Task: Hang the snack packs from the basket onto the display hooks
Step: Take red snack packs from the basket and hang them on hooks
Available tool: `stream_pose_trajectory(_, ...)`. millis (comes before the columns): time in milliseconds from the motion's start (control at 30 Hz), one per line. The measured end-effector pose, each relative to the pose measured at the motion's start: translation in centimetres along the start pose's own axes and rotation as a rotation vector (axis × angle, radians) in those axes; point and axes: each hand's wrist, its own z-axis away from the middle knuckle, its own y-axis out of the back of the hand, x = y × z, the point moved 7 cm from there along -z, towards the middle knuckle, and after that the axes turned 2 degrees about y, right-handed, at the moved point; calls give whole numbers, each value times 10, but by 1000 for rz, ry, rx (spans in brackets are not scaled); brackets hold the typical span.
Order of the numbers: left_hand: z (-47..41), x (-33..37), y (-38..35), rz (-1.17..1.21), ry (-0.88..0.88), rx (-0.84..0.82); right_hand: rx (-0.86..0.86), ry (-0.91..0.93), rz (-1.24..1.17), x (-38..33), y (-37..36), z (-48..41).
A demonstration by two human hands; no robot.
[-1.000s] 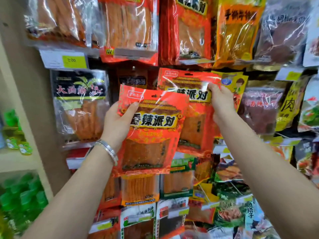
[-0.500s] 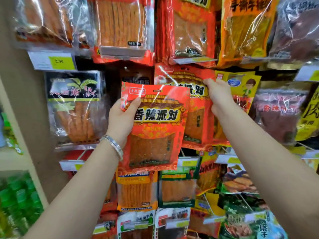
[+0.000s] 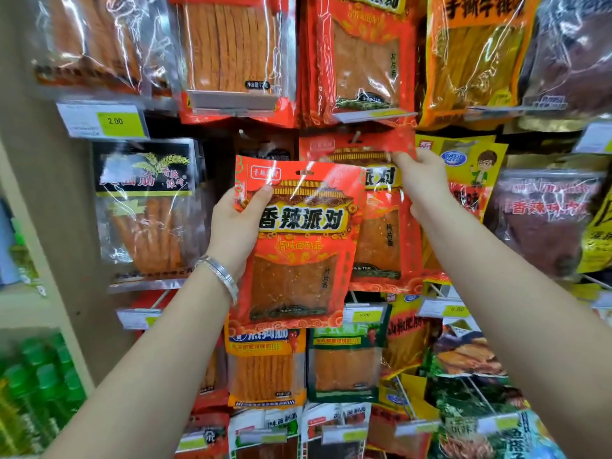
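Holding a red snack pack [image 3: 298, 246] up in front of the display [image 3: 59, 226], the left hand [image 3: 236, 226] has its grip clamped on the pack's upper left side, with the thumb on the printed front and the other fingers behind. The pack is upright with a slight tilt, near the middle of the display. The hang slot at its top is on no hook. It covers the left part of a second red pack [image 3: 387, 240] of the same kind, which hangs just behind it and to the right.

The right hand [image 3: 420, 180] is raised higher, its grip pinched on the top edge of that second red pack, just beside a hook [image 3: 356, 138] that sticks out at the pack's top. That spot is blurred, so I cannot tell whether the pack's slot is fully seated on the hook.

A silver bangle [image 3: 218, 276] circles the left wrist. Toward the display's left edge a black pack [image 3: 145, 207] of orange sticks hangs under a price tag [image 3: 114, 120] reading 2.00. A yellow pack [image 3: 473, 167] with a cartoon figure hangs just right of the right hand. Green bottles [image 3: 36, 385] stand on a shelf at the lower left.
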Motion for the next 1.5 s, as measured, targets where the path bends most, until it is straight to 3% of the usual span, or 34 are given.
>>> stream_pose_trajectory(133,-3,1,-2,10,11,2,10,119,362,-12,-6,-5)
stream_pose_trajectory(233,-4,2,-2,16,17,2,-55,136,497,-14,-21,-5)
stream_pose_trajectory(367,-6,2,-4,28,29,4,-121,-68,118,1,-36,4)
stream_pose_trajectory(467,-7,3,-8,46,27,-18,-164,-109,-44,4,-42,12)
stream_pose_trajectory(533,-7,4,-13,69,19,-31,-294,-217,-200,8,-48,26)
stream_pose_trajectory(633,-6,1,-23,110,34,-32,-416,-188,-381,8,-52,46)
stream_pose_trajectory(800,-8,-3,-44,114,0,-3,-214,-41,-342,3,-20,48)
stream_pose_trajectory(967,-14,24,-44,-126,-291,142,-70,107,-192,-20,8,28)
stream_pose_trajectory(1200,-11,47,-93,-244,-447,-203,-56,147,-210,-35,4,9)
stream_pose_trajectory(1500,-9,47,-103,-268,-460,-231,-35,116,-110,-24,-6,-6)
